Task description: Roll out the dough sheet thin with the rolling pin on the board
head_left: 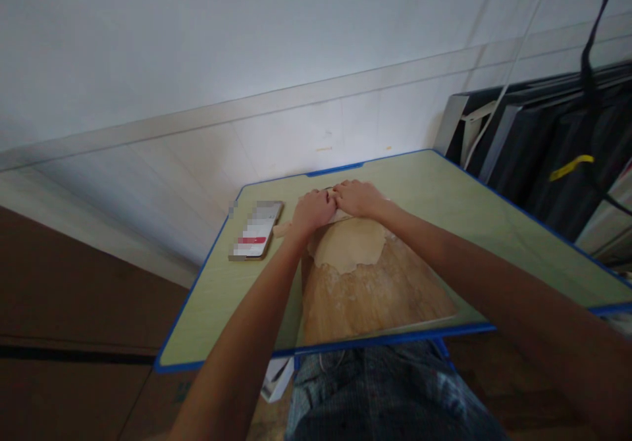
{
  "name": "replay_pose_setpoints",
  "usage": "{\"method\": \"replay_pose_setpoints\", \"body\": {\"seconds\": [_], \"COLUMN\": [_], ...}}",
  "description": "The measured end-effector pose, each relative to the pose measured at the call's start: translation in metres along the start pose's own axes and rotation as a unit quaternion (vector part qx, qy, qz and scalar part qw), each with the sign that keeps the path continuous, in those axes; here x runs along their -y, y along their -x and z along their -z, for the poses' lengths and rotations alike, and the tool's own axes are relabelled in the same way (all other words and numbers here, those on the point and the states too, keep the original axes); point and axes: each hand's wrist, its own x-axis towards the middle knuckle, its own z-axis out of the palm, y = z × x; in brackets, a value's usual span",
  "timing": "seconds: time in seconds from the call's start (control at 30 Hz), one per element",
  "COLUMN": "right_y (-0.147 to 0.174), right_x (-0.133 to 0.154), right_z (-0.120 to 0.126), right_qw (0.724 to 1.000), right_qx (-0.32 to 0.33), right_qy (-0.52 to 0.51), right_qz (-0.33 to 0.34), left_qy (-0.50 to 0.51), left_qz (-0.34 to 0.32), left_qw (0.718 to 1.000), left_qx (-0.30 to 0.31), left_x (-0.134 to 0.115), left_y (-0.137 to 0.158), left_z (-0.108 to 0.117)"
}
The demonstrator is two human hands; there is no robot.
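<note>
A thin, pale sheet of dough (348, 247) with a ragged edge lies on a wooden board (375, 293). Across its far part runs a rolling pin, whose light wooden handle (282, 230) sticks out on the left. My left hand (315, 210) is curled over the pin. Close beside it, almost touching, my right hand (359, 197) bends its fingers over the same pin. Both hands cover most of the pin's body, and the far edge of the dough is hidden behind them.
A phone (257, 230) with a lit screen lies left of the board on the green table (434, 197) with blue edging. A white wall (276, 138) stands behind. Dark flat panels (553, 125) lean at the right, with a hanging black cable (587, 59) in front.
</note>
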Motion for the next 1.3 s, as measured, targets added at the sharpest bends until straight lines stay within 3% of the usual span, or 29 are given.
{"method": "replay_pose_setpoints", "body": {"seconds": [0.17, 0.43, 0.77, 0.9, 1.07, 1.3], "right_y": [0.001, 0.054, 0.007, 0.028, 0.058, 0.019], "right_x": [0.002, 0.021, 0.013, 0.020, 0.023, 0.016], "right_z": [0.003, 0.000, 0.010, 0.004, -0.009, -0.002], "right_qw": [1.000, 0.999, 0.998, 0.998, 0.995, 0.998], "right_qx": [0.009, -0.046, -0.001, -0.018, -0.096, -0.048], "right_qy": [-0.004, 0.004, 0.002, 0.008, 0.028, 0.007], "right_qz": [0.014, -0.013, -0.067, -0.053, -0.020, -0.026], "left_qy": [0.007, 0.004, 0.003, -0.006, 0.000, -0.017], "left_qz": [-0.004, -0.002, 0.043, 0.026, 0.034, 0.031], "left_qw": [1.000, 0.999, 0.999, 0.998, 0.994, 0.999], "left_qx": [-0.004, -0.048, -0.013, -0.049, -0.108, -0.023], "left_x": [0.000, -0.026, -0.009, -0.020, -0.034, -0.014], "left_y": [0.003, 0.052, 0.011, 0.032, 0.057, 0.021], "left_z": [0.002, 0.007, 0.010, 0.008, 0.002, 0.007]}}
